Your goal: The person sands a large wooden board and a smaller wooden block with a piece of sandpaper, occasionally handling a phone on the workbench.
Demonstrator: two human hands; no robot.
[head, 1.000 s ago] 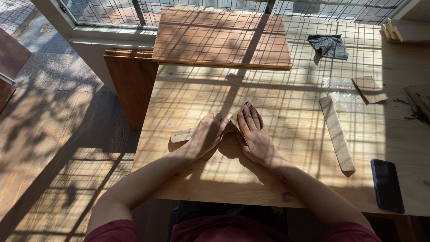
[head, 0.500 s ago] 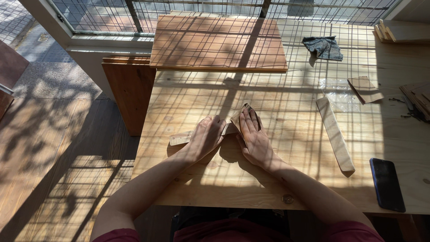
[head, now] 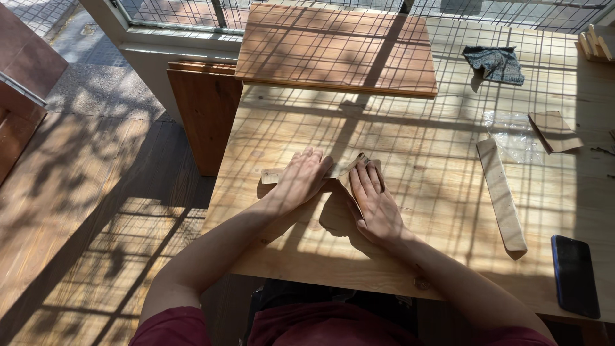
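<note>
Right hand fingers lie flat and extended, pressing a folded sheet of sandpaper against the bench, just right of frame centre; palm down, no curl, not a grip so much as a press. Left hand fingers also flat and spread, pinning a short wood strip whose pale end sticks out to the left of the hand. Sandpaper touches the strip's right end. Judging progress: strip surface mostly hidden under both hands, so can't tell how much is sanded; no visible dust. Outward: a longer wood strip lies right of centre, apparently untouched; dark phone lower right; spare sandpaper on clear plastic upper right; cloth and reddish board along the top.
</note>
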